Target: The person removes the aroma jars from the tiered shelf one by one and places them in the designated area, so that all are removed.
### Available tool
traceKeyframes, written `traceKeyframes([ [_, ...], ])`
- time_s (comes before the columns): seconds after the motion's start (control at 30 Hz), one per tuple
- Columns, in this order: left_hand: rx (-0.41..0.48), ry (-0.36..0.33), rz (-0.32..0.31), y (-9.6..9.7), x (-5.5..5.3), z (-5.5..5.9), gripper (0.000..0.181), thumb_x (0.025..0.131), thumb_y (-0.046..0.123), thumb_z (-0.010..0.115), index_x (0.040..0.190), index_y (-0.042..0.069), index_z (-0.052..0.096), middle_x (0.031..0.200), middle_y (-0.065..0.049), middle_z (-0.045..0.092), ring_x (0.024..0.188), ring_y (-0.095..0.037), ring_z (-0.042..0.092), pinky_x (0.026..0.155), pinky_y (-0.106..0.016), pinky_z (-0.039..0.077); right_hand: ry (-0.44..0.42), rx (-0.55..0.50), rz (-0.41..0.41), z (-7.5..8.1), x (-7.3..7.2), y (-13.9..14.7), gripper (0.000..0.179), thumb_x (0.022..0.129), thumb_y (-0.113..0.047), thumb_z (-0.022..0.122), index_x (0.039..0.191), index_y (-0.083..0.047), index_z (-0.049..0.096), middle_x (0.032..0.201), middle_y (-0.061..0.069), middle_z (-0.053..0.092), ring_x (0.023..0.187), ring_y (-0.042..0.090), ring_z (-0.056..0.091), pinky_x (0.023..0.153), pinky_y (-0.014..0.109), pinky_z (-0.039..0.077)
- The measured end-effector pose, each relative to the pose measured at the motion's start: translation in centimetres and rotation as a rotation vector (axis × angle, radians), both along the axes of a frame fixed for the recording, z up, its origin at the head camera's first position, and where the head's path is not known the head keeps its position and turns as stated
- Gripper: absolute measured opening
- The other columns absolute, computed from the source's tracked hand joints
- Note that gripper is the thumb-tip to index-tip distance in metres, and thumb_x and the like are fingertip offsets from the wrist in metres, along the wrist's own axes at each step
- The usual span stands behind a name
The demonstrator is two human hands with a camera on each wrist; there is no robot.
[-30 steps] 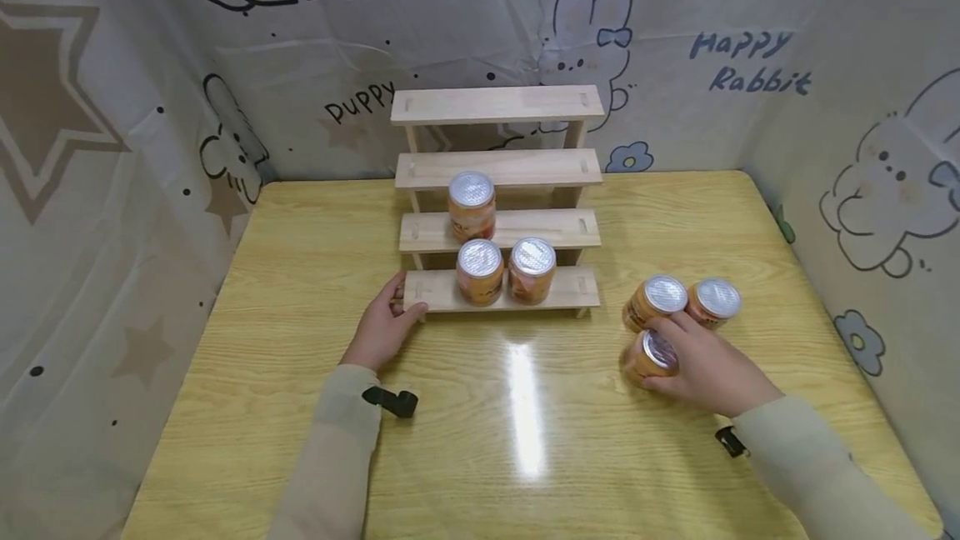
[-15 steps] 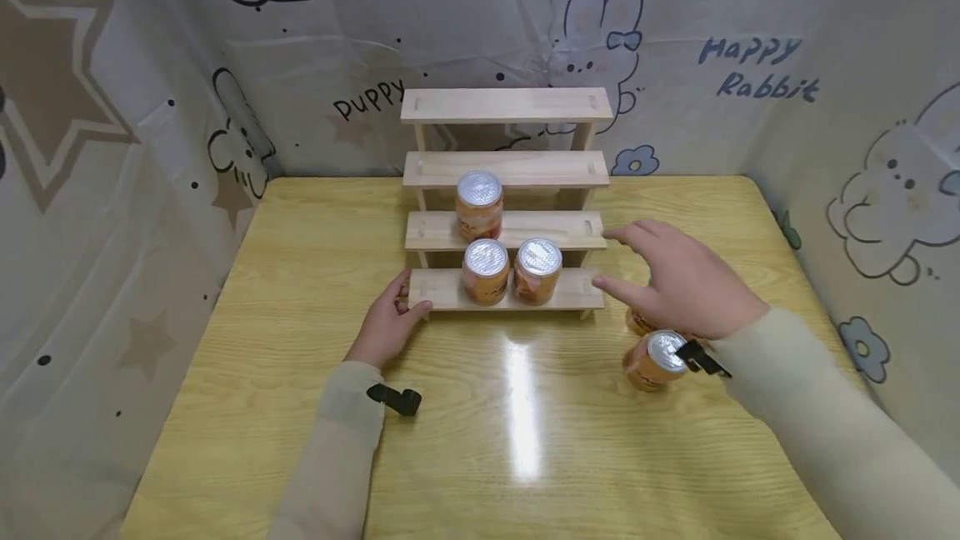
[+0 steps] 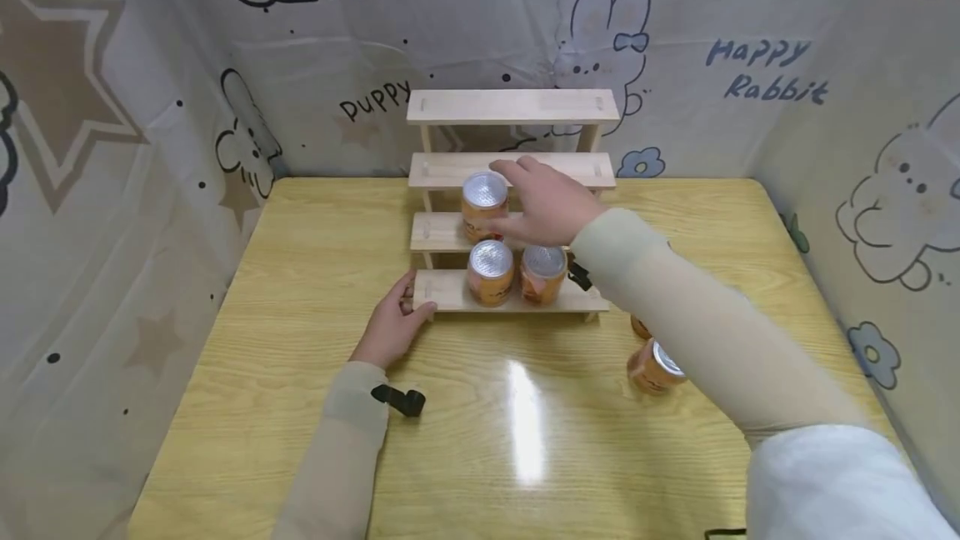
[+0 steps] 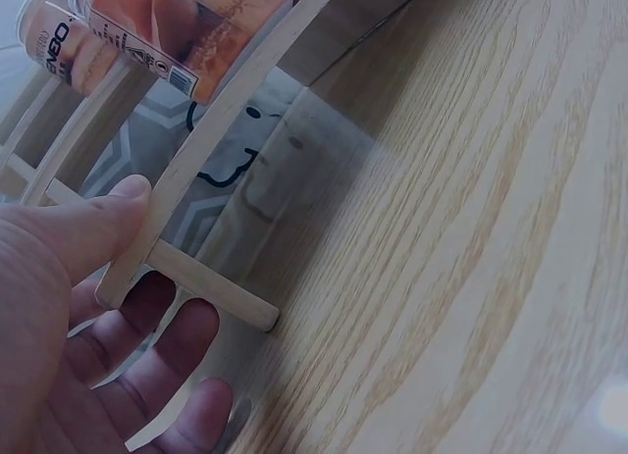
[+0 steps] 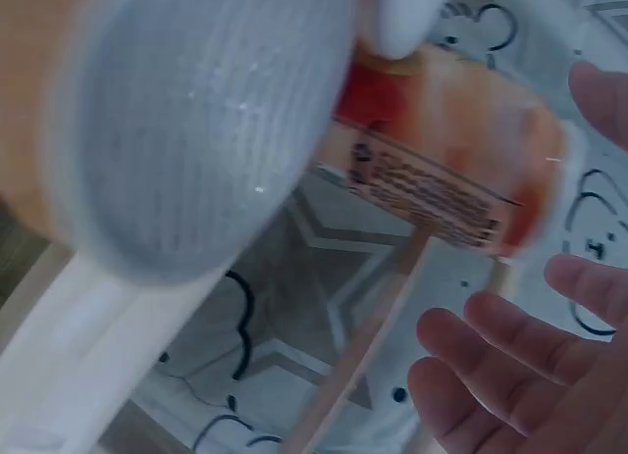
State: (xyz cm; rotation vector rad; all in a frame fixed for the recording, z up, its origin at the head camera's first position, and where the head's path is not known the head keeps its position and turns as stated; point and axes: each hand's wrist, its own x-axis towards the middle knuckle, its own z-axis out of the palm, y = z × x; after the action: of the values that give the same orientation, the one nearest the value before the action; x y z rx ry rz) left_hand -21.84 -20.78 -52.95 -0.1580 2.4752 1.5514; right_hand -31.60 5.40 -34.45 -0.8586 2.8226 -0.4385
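A four-tier wooden display rack (image 3: 510, 107) stands at the back of the table. My left hand (image 3: 390, 327) grips the left end of its lowest board; in the left wrist view the thumb (image 4: 123, 204) lies on top with the other fingers below. On the second board from the bottom stands an orange can (image 3: 483, 208) with a silver lid. My right hand (image 3: 551, 208) reaches to that can's right side, fingers spread; in the right wrist view a gap shows between the fingers (image 5: 491, 356) and the can (image 5: 432, 160). Two more cans, left (image 3: 491, 277) and right (image 3: 543, 277), stand on the lowest board.
On the table (image 3: 315, 273) right of the rack, a can (image 3: 652, 369) stands with another can (image 3: 640, 327) mostly hidden by the right sleeve (image 3: 697, 323). A printed cloth (image 3: 465, 32) hangs behind and along both sides.
My right hand has left the cans on the table and moved left, over to the can on the second board. The left hand keeps its grip on the rack.
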Motion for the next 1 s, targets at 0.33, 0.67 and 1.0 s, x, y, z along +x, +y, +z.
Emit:
traceKeyframes([
  [0.33, 0.013, 0.008, -0.013, 0.3, -0.4, 0.1, 0.081, 0.099, 0.030, 0.067, 0.162, 0.013, 0.020, 0.138, -0.010, 0.050, 0.103, -0.020, 0.058, 0.081, -0.030, 0.048, -0.089, -0.003, -0.044, -1.1, -1.3, -1.6, 0.094, 0.087, -0.052, 0.075, 0.159, -0.017, 0.026, 0.139, 0.013, 0.047, 0.121, 0.030, 0.055, 0.101, 0.047, 0.046],
  [0.67, 0.019, 0.006, -0.002, 0.6, 0.3, -0.3, 0.079, 0.099, 0.028, 0.068, 0.162, 0.014, 0.022, 0.136, -0.011, 0.050, 0.102, -0.021, 0.059, 0.080, -0.032, 0.049, -0.075, -0.125, -0.035, -2.1, -2.2, -1.1, 0.087, 0.082, -0.045, 0.082, 0.150, -0.009, 0.041, 0.134, 0.010, 0.054, 0.120, 0.026, 0.053, 0.104, 0.043, 0.043],
  [1.0, 0.003, 0.013, 0.020, 0.3, 0.0, -0.1, 0.079, 0.099, 0.026, 0.068, 0.162, 0.014, 0.022, 0.134, -0.011, 0.050, 0.098, -0.020, 0.055, 0.075, -0.028, 0.047, -0.012, -0.191, -0.073, 2.2, -0.9, 2.5, 0.085, 0.081, -0.044, 0.083, 0.149, -0.011, 0.043, 0.131, 0.009, 0.055, 0.116, 0.026, 0.054, 0.098, 0.045, 0.047],
])
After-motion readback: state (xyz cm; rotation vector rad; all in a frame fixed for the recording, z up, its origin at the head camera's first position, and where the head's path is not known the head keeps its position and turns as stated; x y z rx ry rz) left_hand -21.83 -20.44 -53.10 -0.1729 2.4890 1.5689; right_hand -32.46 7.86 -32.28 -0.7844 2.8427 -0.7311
